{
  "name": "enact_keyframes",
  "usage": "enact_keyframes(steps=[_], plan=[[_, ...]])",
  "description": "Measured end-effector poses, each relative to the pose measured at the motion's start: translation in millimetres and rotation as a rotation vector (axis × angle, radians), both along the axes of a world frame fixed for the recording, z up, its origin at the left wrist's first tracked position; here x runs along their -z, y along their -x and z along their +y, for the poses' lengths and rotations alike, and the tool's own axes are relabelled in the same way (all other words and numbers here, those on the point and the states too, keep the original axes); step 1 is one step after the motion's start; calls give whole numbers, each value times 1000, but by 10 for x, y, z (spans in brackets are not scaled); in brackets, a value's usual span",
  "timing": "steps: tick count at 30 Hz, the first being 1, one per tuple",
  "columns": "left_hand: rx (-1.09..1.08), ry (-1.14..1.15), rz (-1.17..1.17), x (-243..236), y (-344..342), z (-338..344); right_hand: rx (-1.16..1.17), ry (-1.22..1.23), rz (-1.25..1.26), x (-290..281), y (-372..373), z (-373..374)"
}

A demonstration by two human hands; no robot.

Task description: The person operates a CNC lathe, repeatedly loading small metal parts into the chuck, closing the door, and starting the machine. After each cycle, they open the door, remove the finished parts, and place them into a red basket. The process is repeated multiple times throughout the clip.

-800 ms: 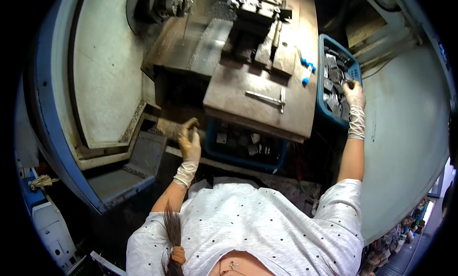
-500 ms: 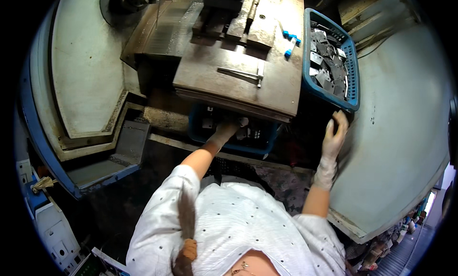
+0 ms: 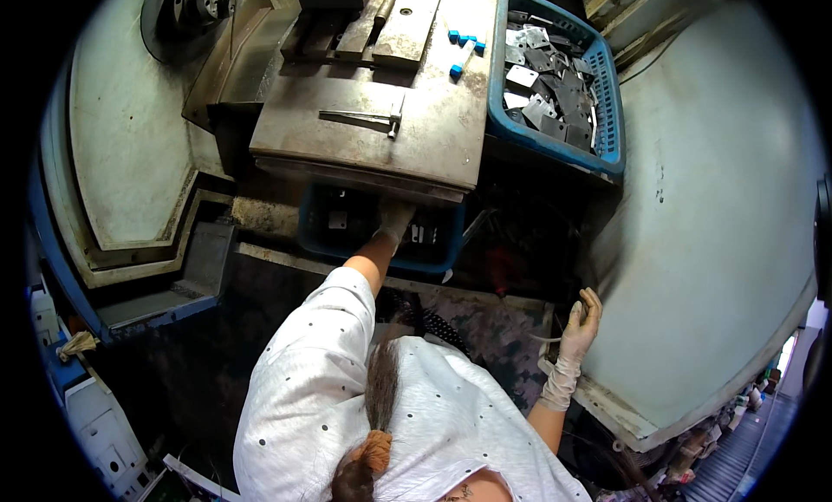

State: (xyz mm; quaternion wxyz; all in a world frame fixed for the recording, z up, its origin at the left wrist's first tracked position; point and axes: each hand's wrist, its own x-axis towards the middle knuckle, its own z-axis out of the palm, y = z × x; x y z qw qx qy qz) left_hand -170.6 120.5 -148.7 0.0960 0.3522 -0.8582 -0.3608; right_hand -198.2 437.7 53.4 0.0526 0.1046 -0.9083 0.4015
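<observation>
Hands apart. Left hand down in lower blue basket among metal plates (grip hidden, can't tell). Right hand loosely curled, thumb apart, near grey panel. T-shaped metal tool on machine table.

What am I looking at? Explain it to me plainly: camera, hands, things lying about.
No robot here, just a person's gloved left hand and right hand. The camera, a fisheye worn on the head, looks down and bends straight edges. The left reaches into the lower basket, its grip hidden from view. The right, loosely curled, looks empty. On the table lie a T-shaped tool and a small blue-and-white piece. The upper basket, to the right, holds metal plates.
</observation>
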Motion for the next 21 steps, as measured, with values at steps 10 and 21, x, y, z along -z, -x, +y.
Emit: enact_keyframes(steps=[10, 21], plan=[[-493, -474, 285, 52, 240, 249, -160, -40, -10, -18, -38, -350], [-18, -30, 199, -196, 89, 77, -139, -71, -54, 186, -229, -331]])
